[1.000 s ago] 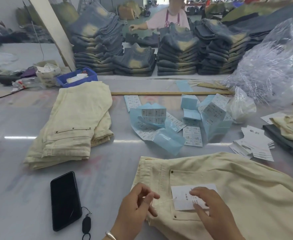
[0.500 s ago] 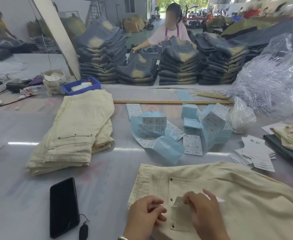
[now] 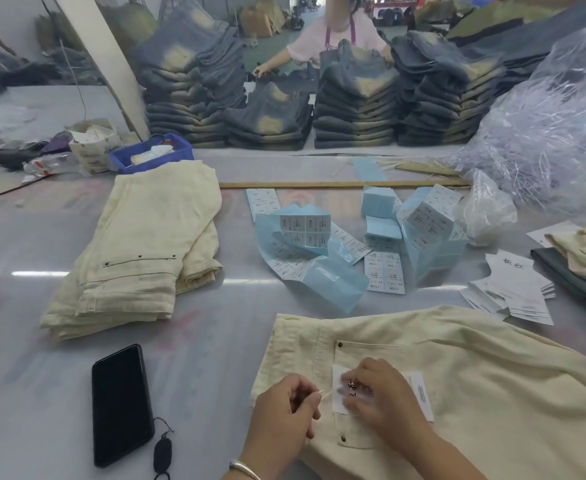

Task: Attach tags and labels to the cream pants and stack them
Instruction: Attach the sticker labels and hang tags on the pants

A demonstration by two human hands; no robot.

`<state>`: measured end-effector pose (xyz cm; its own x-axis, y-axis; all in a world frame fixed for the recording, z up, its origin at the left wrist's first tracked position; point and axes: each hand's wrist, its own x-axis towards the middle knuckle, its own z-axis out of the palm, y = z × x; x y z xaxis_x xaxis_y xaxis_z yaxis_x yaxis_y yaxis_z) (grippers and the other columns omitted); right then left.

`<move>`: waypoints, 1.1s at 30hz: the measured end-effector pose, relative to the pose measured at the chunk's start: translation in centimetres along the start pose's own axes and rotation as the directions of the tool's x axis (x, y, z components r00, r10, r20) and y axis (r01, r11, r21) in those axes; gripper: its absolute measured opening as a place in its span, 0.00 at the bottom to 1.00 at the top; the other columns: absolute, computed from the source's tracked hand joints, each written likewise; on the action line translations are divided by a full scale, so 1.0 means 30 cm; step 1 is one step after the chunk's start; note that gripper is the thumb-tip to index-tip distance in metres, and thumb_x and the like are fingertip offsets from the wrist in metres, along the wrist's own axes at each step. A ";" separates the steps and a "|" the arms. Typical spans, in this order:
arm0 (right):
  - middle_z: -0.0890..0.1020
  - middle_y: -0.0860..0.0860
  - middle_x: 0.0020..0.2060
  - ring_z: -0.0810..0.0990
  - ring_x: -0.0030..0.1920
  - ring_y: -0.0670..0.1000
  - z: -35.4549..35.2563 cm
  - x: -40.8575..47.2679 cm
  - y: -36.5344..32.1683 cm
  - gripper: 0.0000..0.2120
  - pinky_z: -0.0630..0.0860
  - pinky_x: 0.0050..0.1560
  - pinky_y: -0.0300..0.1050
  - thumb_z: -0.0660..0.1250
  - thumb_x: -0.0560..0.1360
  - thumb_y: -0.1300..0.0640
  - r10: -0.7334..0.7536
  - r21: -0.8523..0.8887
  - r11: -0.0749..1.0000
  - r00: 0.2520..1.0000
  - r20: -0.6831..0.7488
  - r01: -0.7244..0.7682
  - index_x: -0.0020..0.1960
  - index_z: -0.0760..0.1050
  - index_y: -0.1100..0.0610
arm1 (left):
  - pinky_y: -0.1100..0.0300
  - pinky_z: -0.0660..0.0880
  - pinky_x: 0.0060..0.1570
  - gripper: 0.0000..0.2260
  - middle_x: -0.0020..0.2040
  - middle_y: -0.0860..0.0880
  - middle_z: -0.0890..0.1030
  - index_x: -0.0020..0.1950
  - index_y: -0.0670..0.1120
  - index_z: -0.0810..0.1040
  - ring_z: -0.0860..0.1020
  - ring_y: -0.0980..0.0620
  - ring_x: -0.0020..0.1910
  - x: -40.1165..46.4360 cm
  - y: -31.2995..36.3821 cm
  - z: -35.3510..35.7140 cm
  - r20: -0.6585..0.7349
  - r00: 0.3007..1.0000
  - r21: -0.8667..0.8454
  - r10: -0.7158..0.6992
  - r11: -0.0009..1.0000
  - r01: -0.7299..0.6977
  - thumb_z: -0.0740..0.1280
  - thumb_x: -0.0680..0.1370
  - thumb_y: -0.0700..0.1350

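- Blue bin [image 3: 120,161], far left, is holding white paper bits; can't tell what.
- Your left hand [image 3: 286,410] is pinching a thin tag string [image 3: 322,395]; I'd keep it taut.
- Your right hand [image 3: 376,398], fingers curled, is pressing the hang tag [image 3: 419,393] onto the cream pants [image 3: 492,393] in front of you, nr the pocket.
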<state>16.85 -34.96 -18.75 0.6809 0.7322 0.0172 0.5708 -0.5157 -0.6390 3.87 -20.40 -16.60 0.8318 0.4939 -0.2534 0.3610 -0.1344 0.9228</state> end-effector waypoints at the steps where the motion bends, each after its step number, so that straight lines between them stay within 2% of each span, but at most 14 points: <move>1: 0.74 0.40 0.37 0.73 0.42 0.44 0.010 -0.002 0.003 0.08 0.69 0.47 0.44 0.74 0.67 0.53 0.006 0.024 1.000 0.999 -0.035 -0.005 0.46 0.83 0.49 | 0.63 0.73 0.31 0.07 0.32 0.50 0.82 0.39 0.50 0.78 0.77 0.54 0.25 0.004 0.001 0.003 0.002 1.000 0.012 0.005 1.000 -0.005 0.69 0.77 0.41; 4: 0.74 0.40 0.34 0.73 0.37 0.44 0.033 0.005 -0.006 0.04 0.69 0.41 0.44 0.76 0.65 0.56 -0.023 0.032 0.999 0.992 -0.123 0.027 0.39 0.84 0.50 | 0.62 0.75 0.32 0.08 0.32 0.50 0.82 0.39 0.51 0.78 0.77 0.54 0.26 0.012 0.002 0.008 -0.003 1.000 0.023 -0.006 1.000 0.006 0.69 0.76 0.42; 6: 0.76 0.44 0.32 0.75 0.35 0.48 0.042 0.013 -0.019 0.07 0.70 0.36 0.45 0.78 0.62 0.61 -0.085 -0.012 0.996 0.985 -0.148 0.084 0.35 0.82 0.53 | 0.61 0.76 0.33 0.08 0.32 0.50 0.82 0.38 0.51 0.77 0.77 0.54 0.26 0.015 0.005 0.008 -0.007 1.000 0.030 -0.010 0.999 0.010 0.69 0.76 0.42; 8: 0.77 0.47 0.32 0.76 0.35 0.50 0.044 0.022 -0.026 0.08 0.71 0.36 0.45 0.78 0.63 0.64 -0.105 -0.025 0.994 0.981 -0.161 0.102 0.34 0.81 0.55 | 0.61 0.76 0.33 0.09 0.32 0.50 0.82 0.37 0.52 0.77 0.77 0.54 0.25 0.021 0.015 0.007 0.003 1.000 0.047 -0.001 0.999 0.001 0.69 0.76 0.41; 9: 0.77 0.47 0.33 0.76 0.37 0.50 0.043 0.023 -0.033 0.07 0.71 0.38 0.44 0.77 0.64 0.65 -0.066 0.019 0.997 0.986 -0.156 0.070 0.34 0.80 0.56 | 0.61 0.76 0.33 0.09 0.32 0.50 0.82 0.37 0.52 0.77 0.77 0.54 0.24 0.026 0.023 0.007 0.012 1.000 0.057 0.008 0.998 -0.009 0.69 0.76 0.41; 11: 0.79 0.47 0.33 0.76 0.38 0.47 0.040 0.020 -0.051 0.07 0.70 0.39 0.40 0.75 0.67 0.66 0.082 0.225 0.973 0.990 -0.114 -0.054 0.34 0.80 0.57 | 0.61 0.75 0.31 0.08 0.32 0.50 0.81 0.38 0.50 0.77 0.76 0.54 0.24 0.037 0.044 0.005 0.031 0.999 0.065 0.028 0.997 -0.030 0.69 0.76 0.40; 13: 0.81 0.51 0.32 0.78 0.34 0.45 0.032 0.021 -0.069 0.09 0.71 0.36 0.37 0.74 0.69 0.67 0.202 0.475 0.866 0.979 -0.041 -0.159 0.35 0.80 0.56 | 0.62 0.73 0.29 0.08 0.30 0.51 0.80 0.38 0.49 0.78 0.74 0.55 0.24 0.046 0.067 0.004 0.052 0.998 0.057 0.046 0.997 -0.049 0.69 0.76 0.40; 16: 0.80 0.50 0.31 0.75 0.32 0.45 0.014 0.021 -0.082 0.08 0.70 0.34 0.36 0.72 0.71 0.67 0.285 0.711 0.649 0.953 0.103 -0.271 0.36 0.81 0.58 | 0.65 0.71 0.30 0.06 0.29 0.53 0.78 0.38 0.47 0.79 0.72 0.59 0.25 0.050 0.087 0.005 0.044 0.994 0.083 0.100 0.991 -0.103 0.70 0.76 0.41; 19: 0.79 0.55 0.31 0.75 0.31 0.49 0.005 0.019 -0.088 0.03 0.71 0.32 0.38 0.72 0.69 0.65 0.283 0.848 0.401 0.927 0.246 -0.347 0.37 0.81 0.60 | 0.65 0.71 0.32 0.05 0.29 0.54 0.77 0.39 0.45 0.79 0.72 0.59 0.28 0.048 0.094 0.003 0.022 0.992 0.083 0.127 0.988 -0.129 0.71 0.75 0.41; 21: 0.80 0.56 0.33 0.76 0.32 0.49 0.005 0.019 -0.086 0.03 0.73 0.33 0.38 0.73 0.66 0.61 0.246 0.869 0.343 0.927 0.283 -0.357 0.38 0.81 0.60 | 0.64 0.71 0.33 0.05 0.29 0.54 0.77 0.39 0.44 0.79 0.73 0.59 0.30 0.048 0.096 0.000 0.016 0.994 0.045 0.108 0.993 -0.109 0.71 0.75 0.41; 25: 0.81 0.57 0.35 0.78 0.38 0.49 0.009 0.018 -0.073 0.10 0.74 0.40 0.37 0.73 0.65 0.58 0.177 0.871 0.368 0.944 0.278 -0.325 0.43 0.79 0.63 | 0.64 0.71 0.32 0.06 0.28 0.56 0.78 0.38 0.45 0.79 0.74 0.60 0.30 0.052 0.101 -0.007 0.044 0.996 0.017 0.074 0.997 -0.075 0.71 0.75 0.40; 28: 0.81 0.57 0.36 0.78 0.39 0.50 0.006 0.015 -0.075 0.09 0.74 0.42 0.38 0.73 0.66 0.59 0.161 0.871 0.389 0.953 0.255 -0.299 0.43 0.79 0.64 | 0.65 0.71 0.32 0.07 0.27 0.57 0.78 0.37 0.47 0.78 0.74 0.61 0.29 0.052 0.100 -0.009 0.056 0.997 0.013 0.059 0.998 -0.060 0.71 0.75 0.40; 31: 0.83 0.57 0.35 0.81 0.39 0.50 -0.004 0.014 -0.087 0.02 0.76 0.43 0.38 0.73 0.69 0.65 0.154 0.837 0.495 0.972 0.180 -0.234 0.41 0.81 0.63 | 0.64 0.71 0.34 0.08 0.28 0.56 0.78 0.36 0.48 0.78 0.74 0.60 0.30 0.051 0.091 -0.007 0.036 0.998 0.022 0.057 0.998 -0.058 0.70 0.74 0.40; 33: 0.84 0.55 0.34 0.82 0.38 0.49 -0.006 0.015 -0.098 0.04 0.76 0.43 0.37 0.73 0.70 0.68 0.163 0.776 0.605 0.981 0.101 -0.180 0.39 0.82 0.61 | 0.62 0.72 0.35 0.09 0.29 0.54 0.77 0.35 0.49 0.77 0.74 0.58 0.31 0.053 0.084 -0.006 0.024 0.997 0.035 0.070 0.997 -0.070 0.70 0.74 0.40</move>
<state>15.54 -33.20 -16.73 0.7147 0.6798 -0.1649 -0.1337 -0.0987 -0.9861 6.02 -19.80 -14.62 0.8648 0.4624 -0.1955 0.3161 -0.1990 0.9276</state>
